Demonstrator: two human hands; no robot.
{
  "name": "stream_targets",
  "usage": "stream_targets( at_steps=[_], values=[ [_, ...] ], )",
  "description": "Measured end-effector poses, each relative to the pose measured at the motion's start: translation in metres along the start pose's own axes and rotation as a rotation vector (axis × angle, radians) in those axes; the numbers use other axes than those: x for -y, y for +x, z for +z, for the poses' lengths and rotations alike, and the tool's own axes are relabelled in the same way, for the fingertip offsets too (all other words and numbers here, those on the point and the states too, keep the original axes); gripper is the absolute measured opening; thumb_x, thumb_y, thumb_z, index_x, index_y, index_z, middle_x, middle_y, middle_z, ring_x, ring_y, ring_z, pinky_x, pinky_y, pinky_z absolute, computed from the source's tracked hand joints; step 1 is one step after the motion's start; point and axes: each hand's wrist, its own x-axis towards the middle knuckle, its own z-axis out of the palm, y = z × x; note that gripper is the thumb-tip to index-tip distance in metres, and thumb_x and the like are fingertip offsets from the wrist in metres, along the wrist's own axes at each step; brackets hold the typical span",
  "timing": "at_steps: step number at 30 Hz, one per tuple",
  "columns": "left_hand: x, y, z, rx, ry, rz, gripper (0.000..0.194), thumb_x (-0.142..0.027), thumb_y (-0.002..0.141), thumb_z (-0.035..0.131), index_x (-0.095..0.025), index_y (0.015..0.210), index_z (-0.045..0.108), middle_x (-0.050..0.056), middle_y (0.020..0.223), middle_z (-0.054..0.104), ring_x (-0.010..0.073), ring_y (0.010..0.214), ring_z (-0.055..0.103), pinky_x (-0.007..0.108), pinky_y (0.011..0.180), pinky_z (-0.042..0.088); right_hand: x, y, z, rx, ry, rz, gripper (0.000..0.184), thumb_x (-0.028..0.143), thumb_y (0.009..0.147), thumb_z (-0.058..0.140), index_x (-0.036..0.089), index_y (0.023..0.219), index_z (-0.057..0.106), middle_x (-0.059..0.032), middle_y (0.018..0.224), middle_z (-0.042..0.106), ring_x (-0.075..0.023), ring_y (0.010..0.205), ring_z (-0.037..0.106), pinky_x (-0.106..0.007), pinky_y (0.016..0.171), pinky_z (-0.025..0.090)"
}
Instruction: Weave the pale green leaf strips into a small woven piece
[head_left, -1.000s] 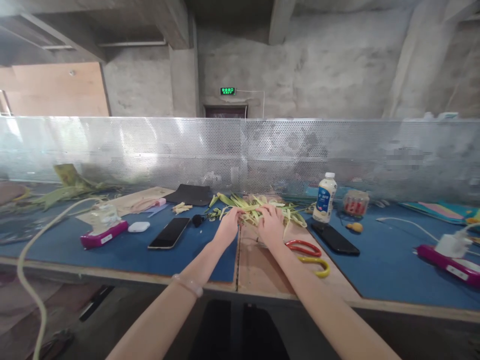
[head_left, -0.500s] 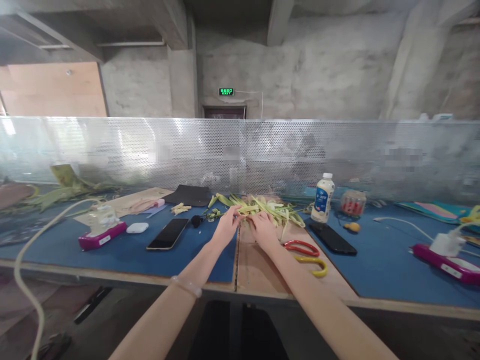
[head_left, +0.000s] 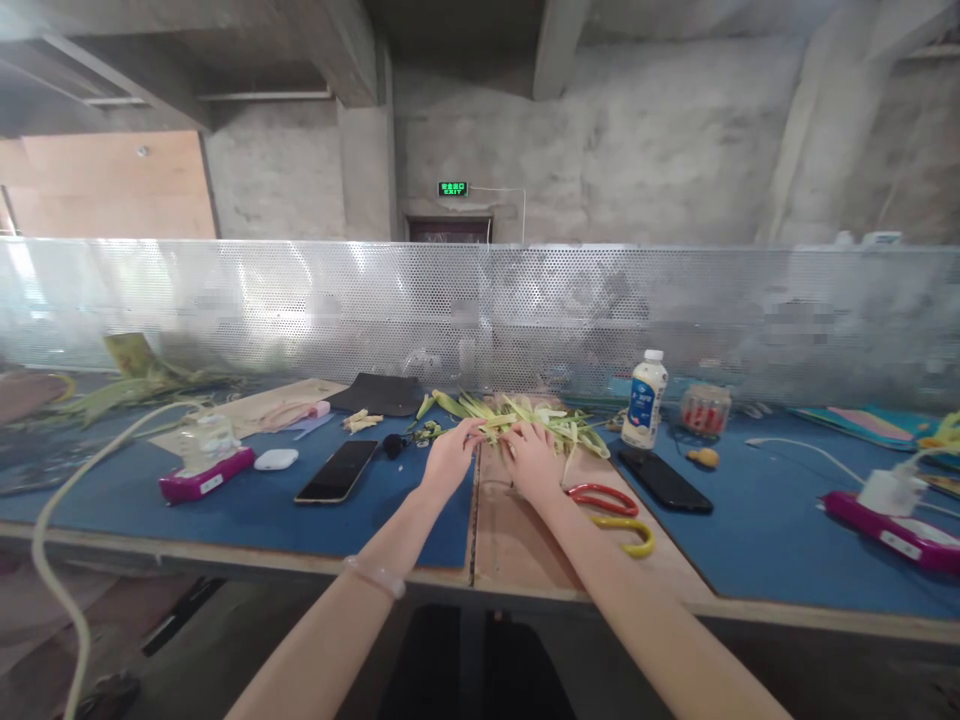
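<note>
Both hands are right in among the pale green leafy strips, and that loose heap lies just left of the white-capped bottle, our marker on this table. Here's the left hand, well left of the bottle, fingers bent at the heap's near edge; whether they pinch a strip, I can't tell. The right hand, between it and the bottle, curls its fingers over the strips, but whether it's gripping any is hidden from this angle.

Nearer the person than the bottle and to its left, there's a red handle loop beside the right forearm, with a yellow handle loop nearer still. A black phone lies right in front of the bottle, a clear jar with red contents sits to its right, and another phone lies far off to its left!
</note>
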Motion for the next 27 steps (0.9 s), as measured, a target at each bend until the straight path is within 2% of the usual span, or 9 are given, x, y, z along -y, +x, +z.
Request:
stream_targets(
  at_steps=[4, 11, 15, 19, 24, 27],
  values=[
    [-0.001, 0.0, -0.001, -0.02, 0.029, 0.001, 0.026, -0.015, 0.081, 0.049, -0.024, 0.104, 0.057, -0.001, 0.086, 0.069, 0.0145, 0.083, 0.064, 0.023, 0.075, 0.047, 0.001, 0.001, -0.001, -0.016, -0.006, -0.006, 0.011, 0.021, 0.081, 0.054, 0.021, 0.077, 0.065, -0.0055, 0.086, 0.056, -0.0222, 0.086, 0.044, -0.035, 0.075, 0.028],
    [0.004, 0.002, 0.002, -0.066, -0.03, 0.01, 0.016, -0.018, 0.08, 0.05, -0.022, 0.095, 0.056, -0.001, 0.081, 0.067, 0.0141, 0.075, 0.064, 0.023, 0.069, 0.048, 0.002, 0.002, -0.003, 0.039, -0.04, -0.023, 0.009, 0.02, 0.08, 0.055, 0.02, 0.076, 0.063, -0.0064, 0.091, 0.056, -0.0229, 0.088, 0.043, -0.036, 0.076, 0.028],
    [0.005, 0.003, 0.003, -0.082, -0.127, -0.018, 0.012, -0.019, 0.079, 0.051, -0.02, 0.091, 0.055, 0.001, 0.079, 0.065, 0.0131, 0.068, 0.062, 0.022, 0.062, 0.05, 0.001, 0.001, -0.002, 0.046, -0.023, -0.01, 0.01, 0.021, 0.081, 0.053, 0.019, 0.077, 0.062, -0.0065, 0.092, 0.055, -0.0231, 0.089, 0.043, -0.036, 0.077, 0.028],
    [0.008, 0.004, 0.004, -0.078, -0.19, -0.02, 0.015, -0.02, 0.077, 0.054, -0.019, 0.092, 0.054, 0.001, 0.076, 0.063, 0.0127, 0.066, 0.061, 0.024, 0.063, 0.05, -0.001, 0.0, -0.001, 0.086, 0.035, 0.009, 0.012, 0.02, 0.083, 0.05, 0.02, 0.079, 0.061, -0.0054, 0.092, 0.056, -0.0222, 0.089, 0.043, -0.035, 0.078, 0.029],
    [0.016, 0.006, 0.009, -0.042, -0.42, -0.129, 0.016, -0.022, 0.077, 0.052, -0.017, 0.093, 0.052, 0.003, 0.073, 0.063, 0.0159, 0.071, 0.064, 0.026, 0.059, 0.053, 0.0, 0.0, -0.002, 0.041, 0.063, 0.068, 0.016, 0.02, 0.084, 0.047, 0.019, 0.096, 0.058, -0.006, 0.102, 0.055, -0.0226, 0.096, 0.042, -0.035, 0.084, 0.029],
    [0.018, 0.007, 0.011, -0.045, -0.518, -0.177, 0.017, -0.022, 0.076, 0.054, -0.016, 0.091, 0.05, 0.003, 0.072, 0.064, 0.0157, 0.067, 0.065, 0.029, 0.063, 0.054, 0.003, 0.0, -0.003, 0.027, 0.073, 0.059, 0.014, 0.028, 0.083, 0.05, 0.019, 0.09, 0.058, -0.0066, 0.099, 0.055, -0.0225, 0.095, 0.042, -0.036, 0.084, 0.03]
  ],
)
